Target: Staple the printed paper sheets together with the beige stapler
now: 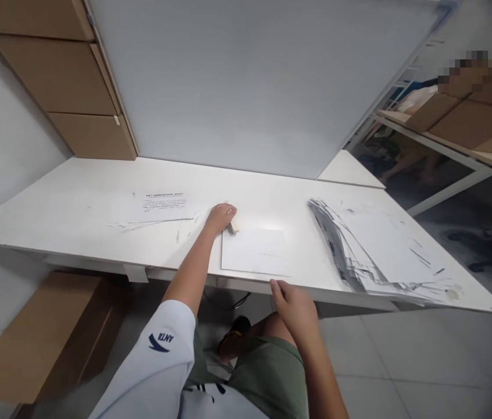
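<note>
My left hand (pixel 220 218) rests on the white desk (pixel 75 203), fingers curled around a small pale object (pixel 233 226) at the top left corner of a sheet of white paper (pixel 257 251). What the object is I cannot make out. My right hand (pixel 295 308) hovers just below the desk's front edge, near the sheet's bottom right corner, fingers loosely curled with nothing visible in them.
A spread of printed papers (pixel 159 208) lies left of my left hand. A fanned stack of papers (pixel 377 250) covers the desk's right part. A grey partition (pixel 250 81) backs the desk. Cardboard boxes stand at left (pixel 41 337) and on shelving (pixel 468 116) at the right.
</note>
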Available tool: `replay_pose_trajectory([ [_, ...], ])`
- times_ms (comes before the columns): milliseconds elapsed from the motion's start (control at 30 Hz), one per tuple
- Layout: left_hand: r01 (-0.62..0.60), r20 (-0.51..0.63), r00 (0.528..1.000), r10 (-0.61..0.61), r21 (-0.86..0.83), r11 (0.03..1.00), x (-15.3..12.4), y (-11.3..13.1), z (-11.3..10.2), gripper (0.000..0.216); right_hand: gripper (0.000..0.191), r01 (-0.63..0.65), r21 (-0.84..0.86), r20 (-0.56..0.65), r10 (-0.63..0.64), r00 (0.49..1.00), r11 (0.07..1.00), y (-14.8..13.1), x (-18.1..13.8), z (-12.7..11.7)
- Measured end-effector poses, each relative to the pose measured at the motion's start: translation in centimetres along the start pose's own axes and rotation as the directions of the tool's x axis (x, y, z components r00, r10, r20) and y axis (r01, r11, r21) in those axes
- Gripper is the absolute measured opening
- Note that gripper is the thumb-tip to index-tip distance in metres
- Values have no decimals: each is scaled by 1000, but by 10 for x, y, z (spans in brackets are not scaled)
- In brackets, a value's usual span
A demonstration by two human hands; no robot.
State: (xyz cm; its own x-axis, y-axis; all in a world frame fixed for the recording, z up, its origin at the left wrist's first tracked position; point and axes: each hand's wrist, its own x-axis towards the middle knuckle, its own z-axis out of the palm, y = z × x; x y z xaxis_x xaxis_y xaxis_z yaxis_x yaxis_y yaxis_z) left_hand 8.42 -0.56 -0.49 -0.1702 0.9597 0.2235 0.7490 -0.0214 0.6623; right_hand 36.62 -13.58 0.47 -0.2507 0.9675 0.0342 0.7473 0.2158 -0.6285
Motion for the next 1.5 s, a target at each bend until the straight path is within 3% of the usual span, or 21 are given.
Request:
replay_pose_trajectory([
  [100, -9, -8, 1000, 10, 6, 1000, -1, -1, 0, 24, 48, 109, -54, -77, -113, 991, 993, -12, 1, -10],
  [200, -13, -7, 1000, 13, -12, 1000, -2, -1, 0, 24, 49, 252, 6, -122, -249, 961, 968, -30, 33, 4],
  [300, -19, -4, 1000, 18, -28, 999, -4, -1, -1, 24, 54, 358, -3, -41, -358, 933, 934, -34, 80, 35],
  [400, -22, -5, 1000, 22, -33, 999, -5, -1, -2, 26, 61, 372, -100, 80, -366, 927, 923, -19, 115, 61],
  [567, -27, -12, 1000, 27, -18, 999, -6, -1, 0, 27, 61, 370, -143, 159, -347, 924, 918, 3, 135, 67],
  [667, -38, 3, 999, 38, -13, 999, -7, -1, 2, 29, 59, 418, -7, 68, -416, 907, 909, -10, 143, 61],
  [800, -14, 0, 1000, 14, -92, 996, -8, -2, 3, 46, 57, 500, 277, -52, -507, 860, 820, -58, 169, 69],
  [867, 19, -2, 1000, -20, -149, 989, -8, -3, 2, 53, 60, 487, 363, -80, -494, 866, 794, -84, 186, 81],
  [967, 70, 29, 997, -66, -142, 987, -6, -2, 0, 68, 67, 354, 480, -59, -374, 926, 802, -107, 202, 103],
  [1100, 136, 39, 990, -132, -100, 986, -5, 1, 2, 80, 70, 171, 583, -5, -207, 978, 794, -105, 208, 122],
  [1333, 83, 13, 997, -82, -70, 994, -4, 2, 7, 65, 53, 227, 597, -75, -228, 971, 769, -94, 207, 126],
  [1500, 74, 4, 997, -74, -92, 993, -7, 4, -1, 64, 60, 220, 632, -122, -184, 975, 743, -108, 203, 114],
])
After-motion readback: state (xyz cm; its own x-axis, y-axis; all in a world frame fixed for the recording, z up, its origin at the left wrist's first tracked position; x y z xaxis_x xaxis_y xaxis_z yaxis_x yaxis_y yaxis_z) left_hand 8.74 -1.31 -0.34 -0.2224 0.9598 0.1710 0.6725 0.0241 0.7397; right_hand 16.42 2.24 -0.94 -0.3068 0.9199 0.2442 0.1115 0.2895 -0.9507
